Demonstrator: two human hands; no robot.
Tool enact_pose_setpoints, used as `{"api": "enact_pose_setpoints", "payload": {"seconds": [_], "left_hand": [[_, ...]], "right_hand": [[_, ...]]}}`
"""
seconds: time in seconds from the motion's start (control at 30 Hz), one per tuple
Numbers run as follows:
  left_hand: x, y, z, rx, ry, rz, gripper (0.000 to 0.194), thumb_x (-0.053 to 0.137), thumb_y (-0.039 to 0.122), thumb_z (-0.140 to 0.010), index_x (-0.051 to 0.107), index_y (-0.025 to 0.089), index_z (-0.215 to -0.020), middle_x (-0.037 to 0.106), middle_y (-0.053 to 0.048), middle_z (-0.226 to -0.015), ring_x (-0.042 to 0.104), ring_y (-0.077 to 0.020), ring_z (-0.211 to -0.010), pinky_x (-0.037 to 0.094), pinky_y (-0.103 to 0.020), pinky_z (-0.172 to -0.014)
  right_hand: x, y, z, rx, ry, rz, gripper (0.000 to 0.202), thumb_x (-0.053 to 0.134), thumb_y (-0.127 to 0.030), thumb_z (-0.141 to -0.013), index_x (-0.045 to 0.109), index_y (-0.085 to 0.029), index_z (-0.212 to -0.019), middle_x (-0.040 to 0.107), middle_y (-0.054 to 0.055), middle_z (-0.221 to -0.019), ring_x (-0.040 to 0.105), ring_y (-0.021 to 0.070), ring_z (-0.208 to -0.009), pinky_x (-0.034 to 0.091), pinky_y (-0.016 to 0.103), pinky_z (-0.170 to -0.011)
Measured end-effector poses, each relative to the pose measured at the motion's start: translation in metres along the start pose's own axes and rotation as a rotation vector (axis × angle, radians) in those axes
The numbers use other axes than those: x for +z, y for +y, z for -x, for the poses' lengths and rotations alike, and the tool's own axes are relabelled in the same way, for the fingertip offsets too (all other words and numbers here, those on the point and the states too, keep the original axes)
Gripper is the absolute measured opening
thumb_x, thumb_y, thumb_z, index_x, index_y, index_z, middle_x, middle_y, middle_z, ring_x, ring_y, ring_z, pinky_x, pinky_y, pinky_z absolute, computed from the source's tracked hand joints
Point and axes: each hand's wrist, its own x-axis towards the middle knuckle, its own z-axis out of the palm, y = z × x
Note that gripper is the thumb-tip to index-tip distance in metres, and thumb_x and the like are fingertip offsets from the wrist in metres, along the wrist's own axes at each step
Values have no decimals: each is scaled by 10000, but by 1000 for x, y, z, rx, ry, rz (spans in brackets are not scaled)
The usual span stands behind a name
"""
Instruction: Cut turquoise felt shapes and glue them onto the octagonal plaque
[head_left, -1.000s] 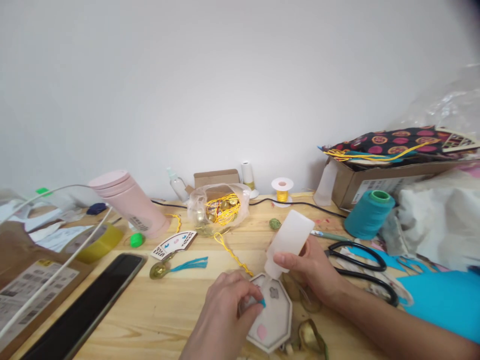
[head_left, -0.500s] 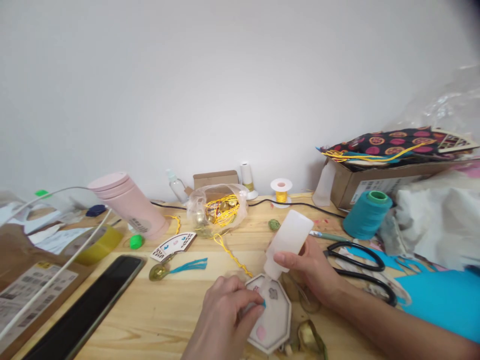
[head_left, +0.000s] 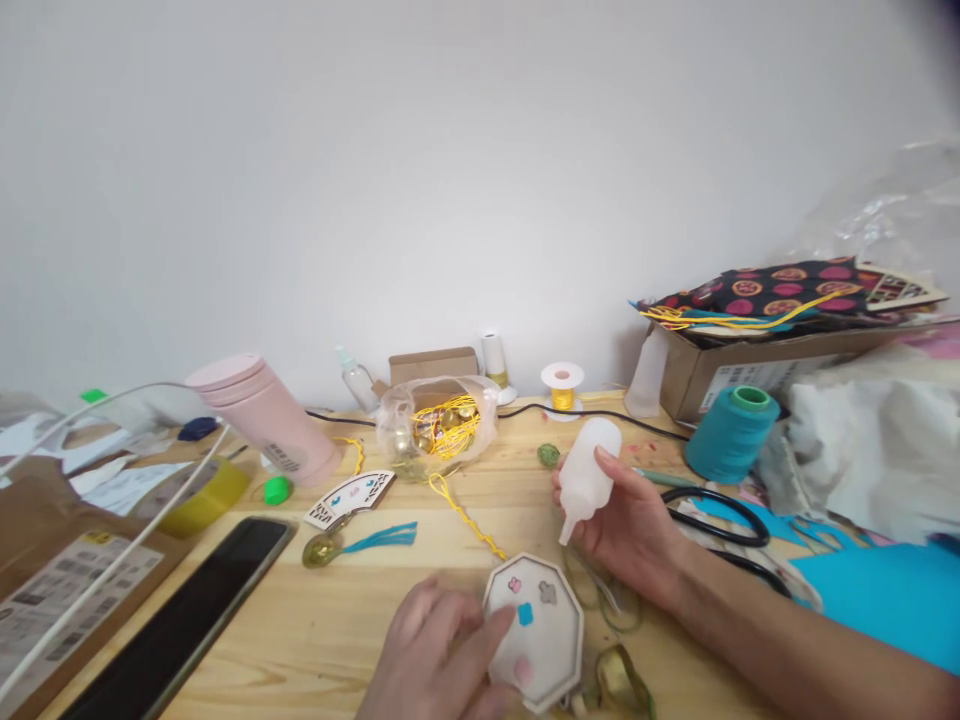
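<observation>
While your right hand (head_left: 626, 515) holds the bottle (head_left: 591, 465), your left hand (head_left: 442, 650), loosely open, is at the octagonal plaque (head_left: 551, 650) on the counter (head_left: 315, 640); blue and pink pieces lie on it, anything left is unclear.

A small craft workspace, whether in a home or a workshop is unclear: a light wooden table (head_left: 300, 620) against a plain pale wall (head_left: 450, 180), crowded with a big cone of teal thread (head_left: 731, 437), a spool of yellow cord (head_left: 562, 399), black-handled scissors (head_left: 759, 520), a blue sheet (head_left: 881, 602), a plastic bag (head_left: 395, 437) of yellow strings and brassy pieces, and an eight-sided plaque (head_left: 551, 645) with flower shapes.
</observation>
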Motion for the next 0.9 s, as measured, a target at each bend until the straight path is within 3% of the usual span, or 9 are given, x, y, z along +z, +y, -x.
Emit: {"api": "enact_pose_setpoints", "payload": {"seconds": [0.17,0.27,0.33,0.4,0.53,0.73,0.9], "left_hand": [[17,7,10,-65,79,-120,426,198,442,-901,533,257,-1086,485,-47,-836,506,-216,-790,342,-511,-849],[23,10,10,-67,108,-221,301,286,257,-910,547,297,-1055,468,-24,-812,492,-192,-772,348,-490,-861],[24,13,8,-77,118,-265,348,326,112,-870,554,318,-1035,467,-18,-804,486,-188,-759,352,-491,-857],[23,17,6,-84,118,-290,357,352,68,-839,560,299,-1015,471,-23,-796,484,-196,-744,353,-510,-844],[22,25,2,-104,132,-324,255,418,82,-828,564,248,-955,484,-13,-762,481,-178,-690,346,-492,-854],[20,19,4,-115,75,-228,334,294,122,-868,544,274,-1028,483,-45,-834,501,-212,-779,336,-533,-850],[21,15,9,-120,115,-154,275,318,217,-900,517,277,-1079,488,-21,-812,500,-196,-770,296,-507,-883]], "right_hand": [[-2,1,-2,10,9,-29,250,703,-235,-659,554,-133,-833,664,29,-678,646,144,-579,539,179,-459],[-4,2,-3,4,11,-44,286,731,-220,-626,555,-126,-832,663,23,-664,649,152,-577,544,184,-453],[-4,2,-3,1,9,-48,278,731,-215,-629,557,-122,-825,666,32,-660,651,156,-576,545,185,-447],[-4,2,-3,-2,8,-49,253,716,-212,-648,561,-117,-822,673,46,-667,654,158,-583,546,184,-451],[-2,2,-2,-3,13,-47,253,720,-202,-641,572,-107,-822,685,66,-677,658,160,-587,552,192,-465],[0,1,-1,-4,17,-39,240,727,-198,-620,576,-111,-785,686,71,-660,652,155,-557,548,184,-452],[0,1,0,-1,25,-34,266,744,-198,-590,576,-115,-779,685,66,-654,649,153,-548,548,186,-455]]}}
